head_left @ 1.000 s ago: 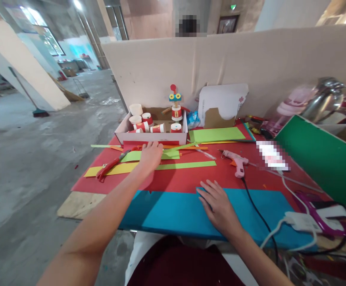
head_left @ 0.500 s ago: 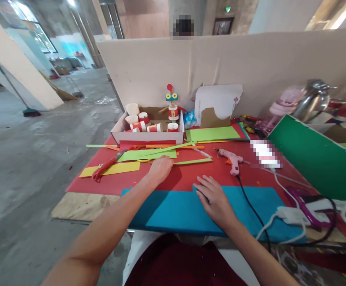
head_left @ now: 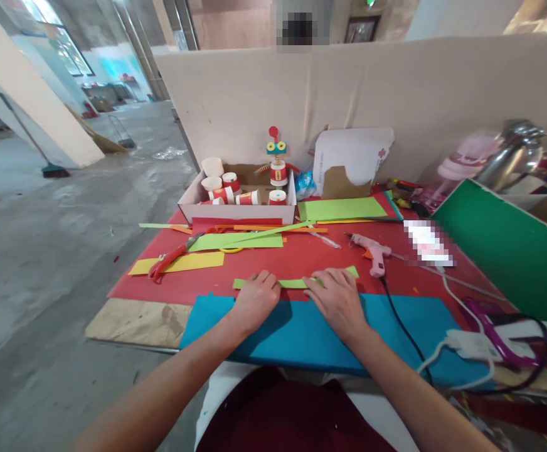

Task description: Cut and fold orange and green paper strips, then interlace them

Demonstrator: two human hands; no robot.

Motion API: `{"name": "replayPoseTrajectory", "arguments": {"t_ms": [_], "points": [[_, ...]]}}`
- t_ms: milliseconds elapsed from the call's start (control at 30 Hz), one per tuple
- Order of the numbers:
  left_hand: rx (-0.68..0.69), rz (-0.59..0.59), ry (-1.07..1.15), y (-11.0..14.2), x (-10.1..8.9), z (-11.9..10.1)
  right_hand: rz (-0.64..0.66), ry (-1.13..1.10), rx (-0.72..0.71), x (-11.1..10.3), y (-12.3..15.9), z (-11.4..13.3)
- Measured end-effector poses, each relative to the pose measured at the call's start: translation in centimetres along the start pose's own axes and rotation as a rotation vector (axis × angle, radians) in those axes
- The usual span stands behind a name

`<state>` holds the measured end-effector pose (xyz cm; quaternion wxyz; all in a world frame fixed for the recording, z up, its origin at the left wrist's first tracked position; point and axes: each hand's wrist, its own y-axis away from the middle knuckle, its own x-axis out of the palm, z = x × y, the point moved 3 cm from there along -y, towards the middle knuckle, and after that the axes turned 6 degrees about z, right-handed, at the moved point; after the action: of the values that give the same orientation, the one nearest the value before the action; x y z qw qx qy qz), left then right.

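Note:
A narrow light-green paper strip point(head_left: 293, 284) lies level in front of me, over the red paper and just beyond the blue sheet. My left hand point(head_left: 258, 300) is closed on it near its left end, fingers curled over. Farther along, my right hand point(head_left: 337, 298) grips the same strip from above, thumb toward the middle; part of the strip is hidden under the palm. Beyond my hands are a wider green paper piece point(head_left: 202, 242), red-handled scissors point(head_left: 170, 258) on a yellow paper strip point(head_left: 202, 263), and a pink glue gun point(head_left: 372, 251).
A box point(head_left: 236, 215) of paper cups and a small cup robot figure point(head_left: 278, 171) stand at the back. At right are a green board point(head_left: 494, 251), a white power adapter point(head_left: 466, 342) with cables and a steel jug point(head_left: 513, 154). The blue sheet point(head_left: 396, 339) covers the near edge.
My left hand has brought the green strip nearer and to the right. My right hand has moved slightly forward and closed on it. The view has shifted a little.

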<state>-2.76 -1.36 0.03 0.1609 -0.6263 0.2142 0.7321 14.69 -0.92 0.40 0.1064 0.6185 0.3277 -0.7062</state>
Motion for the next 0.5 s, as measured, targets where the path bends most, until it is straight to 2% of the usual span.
{"name": "replayPoseTrajectory", "arguments": {"t_ms": [100,200,300,500], "points": [[-0.021,-0.023,-0.019,-0.5,0.1,0.4,-0.009,-0.027,0.007,0.4,-0.8,-0.5],[0.016,-0.062,-0.002,-0.7,0.3,0.6,0.066,-0.195,-0.069,1.7,-1.6,-0.6],[0.024,-0.089,0.040,-0.8,0.5,0.7,0.119,-0.346,-0.062,3.2,-2.1,-0.7],[0.038,-0.111,0.240,-1.3,0.9,1.8,0.037,-0.539,0.051,3.8,-1.4,-1.5]]}}
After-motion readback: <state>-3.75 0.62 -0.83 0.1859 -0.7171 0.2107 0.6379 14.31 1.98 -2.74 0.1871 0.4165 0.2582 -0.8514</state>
